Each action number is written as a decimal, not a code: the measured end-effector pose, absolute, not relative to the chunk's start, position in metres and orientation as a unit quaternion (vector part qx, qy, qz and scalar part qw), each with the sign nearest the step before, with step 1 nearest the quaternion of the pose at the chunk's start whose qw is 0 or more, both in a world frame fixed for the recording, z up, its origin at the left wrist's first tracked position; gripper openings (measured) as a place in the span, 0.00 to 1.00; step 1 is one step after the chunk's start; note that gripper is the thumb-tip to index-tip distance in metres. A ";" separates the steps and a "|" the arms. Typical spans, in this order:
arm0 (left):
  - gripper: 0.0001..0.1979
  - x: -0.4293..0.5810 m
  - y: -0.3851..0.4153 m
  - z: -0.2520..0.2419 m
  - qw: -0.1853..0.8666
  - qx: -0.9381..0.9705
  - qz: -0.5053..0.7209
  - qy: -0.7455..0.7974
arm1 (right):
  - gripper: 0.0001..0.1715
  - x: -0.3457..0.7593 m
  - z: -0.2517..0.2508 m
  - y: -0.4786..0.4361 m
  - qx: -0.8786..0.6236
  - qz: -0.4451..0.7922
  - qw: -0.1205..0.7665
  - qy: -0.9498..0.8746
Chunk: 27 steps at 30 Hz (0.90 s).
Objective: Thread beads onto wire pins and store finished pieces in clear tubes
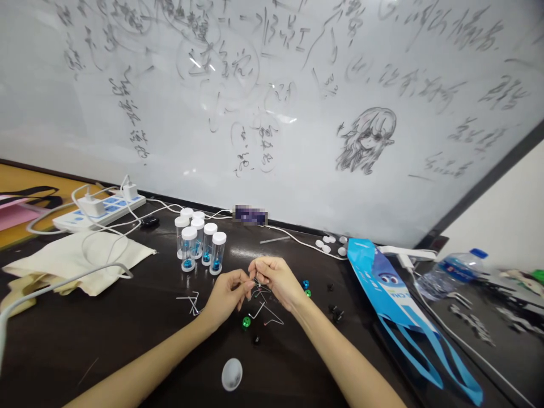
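Note:
My left hand (229, 292) and my right hand (272, 275) meet over the dark table, fingertips pinched close together. Whatever lies between their fingers is too small to make out. Just beneath them are thin bent metal rods (274, 318), some with reddish tips, partly hidden by my hands. A shiny green round part (246, 322) and a small black piece (256, 340) lie nearer to me. Left of my left hand rests a little pile of L-shaped hex keys (193, 303). A whitish oval disc (232, 374) sits at the front.
Several clear tubes (218, 255) with white caps and blue parts inside stand behind my left hand. To the right are blue and green parts (306, 285), black pieces (336, 313), a blue bag (374, 283) and a bottle (453, 275). A power strip (108, 209) with cables lies left.

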State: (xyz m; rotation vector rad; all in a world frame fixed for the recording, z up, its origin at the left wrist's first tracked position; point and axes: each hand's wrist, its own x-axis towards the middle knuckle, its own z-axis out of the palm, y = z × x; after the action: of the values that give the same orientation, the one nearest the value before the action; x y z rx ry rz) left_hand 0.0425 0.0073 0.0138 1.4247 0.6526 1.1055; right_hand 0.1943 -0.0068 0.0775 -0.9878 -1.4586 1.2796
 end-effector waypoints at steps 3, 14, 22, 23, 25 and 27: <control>0.17 0.043 0.006 0.014 0.572 0.604 0.478 0.283 | 0.20 0.192 0.073 -0.005 -0.392 0.516 0.477 -0.594; 0.16 0.044 0.005 0.006 0.574 0.601 0.482 0.278 | 0.21 0.184 0.071 -0.008 -0.378 0.494 0.498 -0.604; 0.16 0.046 0.004 0.007 0.572 0.607 0.478 0.275 | 0.20 0.180 0.071 -0.010 -0.396 0.477 0.510 -0.597; 0.16 0.047 0.004 0.007 0.571 0.610 0.475 0.275 | 0.20 0.180 0.070 -0.011 -0.399 0.475 0.513 -0.594; 0.16 0.047 0.005 0.008 0.572 0.619 0.463 0.273 | 0.21 0.178 0.069 -0.011 -0.404 0.469 0.520 -0.589; 0.15 0.044 0.010 0.010 0.576 0.635 0.440 0.268 | 0.21 0.178 0.068 -0.011 -0.409 0.459 0.530 -0.585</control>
State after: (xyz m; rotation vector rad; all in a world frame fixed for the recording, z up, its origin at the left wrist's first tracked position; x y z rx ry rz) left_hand 0.0444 0.0095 0.0097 1.4876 0.6269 1.0302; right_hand 0.1779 -0.0106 0.0684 -0.9755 -1.3967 1.0951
